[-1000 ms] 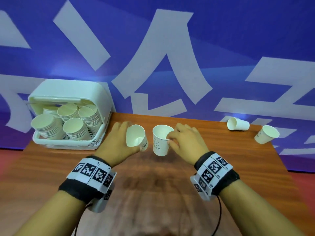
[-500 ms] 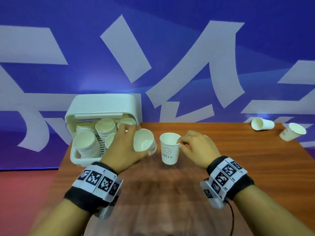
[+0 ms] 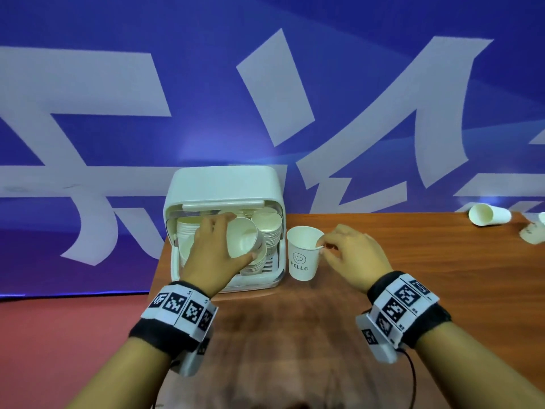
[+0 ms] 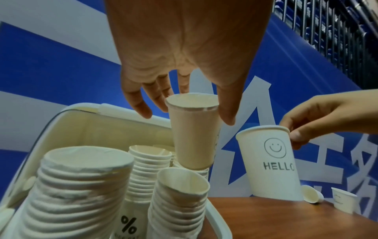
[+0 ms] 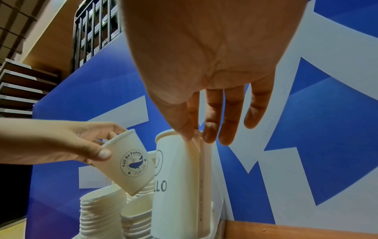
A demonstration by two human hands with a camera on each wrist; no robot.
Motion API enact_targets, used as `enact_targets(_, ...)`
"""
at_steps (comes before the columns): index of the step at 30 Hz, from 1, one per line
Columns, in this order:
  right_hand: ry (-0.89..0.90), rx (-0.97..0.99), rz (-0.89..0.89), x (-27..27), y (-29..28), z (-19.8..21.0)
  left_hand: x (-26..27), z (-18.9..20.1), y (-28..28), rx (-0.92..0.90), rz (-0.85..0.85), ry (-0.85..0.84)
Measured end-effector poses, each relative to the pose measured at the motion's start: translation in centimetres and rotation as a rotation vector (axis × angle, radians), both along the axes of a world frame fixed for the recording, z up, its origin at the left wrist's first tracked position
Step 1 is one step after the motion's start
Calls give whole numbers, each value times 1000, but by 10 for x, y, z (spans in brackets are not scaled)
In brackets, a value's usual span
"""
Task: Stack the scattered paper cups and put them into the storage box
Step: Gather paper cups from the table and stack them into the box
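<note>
Since the earlier frames our left hand [image 3: 216, 255] has carried its whale-print cup [image 3: 243, 242] from beside the smiley cup [image 3: 303, 253] over to the open storage box [image 3: 224, 184], and the smiley cup now stands right next to the box. We hold the whale-print cup with thumb and fingers wrapped round its upper part, tilted, its base just above one of the stacks of cups [image 4: 81, 186] inside; we cannot tell whether it has begun to nest. Our right hand [image 3: 351, 253] pinches the rim of the smiley cup between thumb and forefinger, the other fingers loosely extended, while the cup stands upright on the counter [image 3: 413, 276] against the box's right side. By our reckoning the job is well along: the box already holds several tall stacks, and it lies on its side at the counter's far left corner with its mouth facing us. What is left, as far as we can see, is to seat the whale-print cup on a stack, then bring in the smiley cup, and then fetch two stray cups at the far right edge: one lying on its side [image 3: 489, 214] and another [image 3: 533, 233] partly cut off by the frame. Any more cups out of view we cannot judge.
</note>
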State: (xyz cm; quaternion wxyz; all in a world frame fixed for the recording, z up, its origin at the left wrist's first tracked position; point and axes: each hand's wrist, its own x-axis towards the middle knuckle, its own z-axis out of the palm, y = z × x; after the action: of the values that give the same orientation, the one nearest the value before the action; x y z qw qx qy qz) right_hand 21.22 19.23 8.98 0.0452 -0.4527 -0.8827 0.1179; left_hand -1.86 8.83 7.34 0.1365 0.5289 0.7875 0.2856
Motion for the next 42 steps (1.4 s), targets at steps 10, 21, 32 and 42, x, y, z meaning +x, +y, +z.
enact_targets(10,-42,-35,-23,-5,2,-3,-15,-37,30,-168,-111,112)
enact_targets(21,-65,-52,-45,-7,-2,-9,-7,-54,41,-416,-176,347)
enact_targets(32,244,46,87,-49,-11,-2,-23,-31,16,-288,-174,184)
enact_targets(42,206,64,154,-91,-12,-16,-37,-11,-2,-199,-96,203)
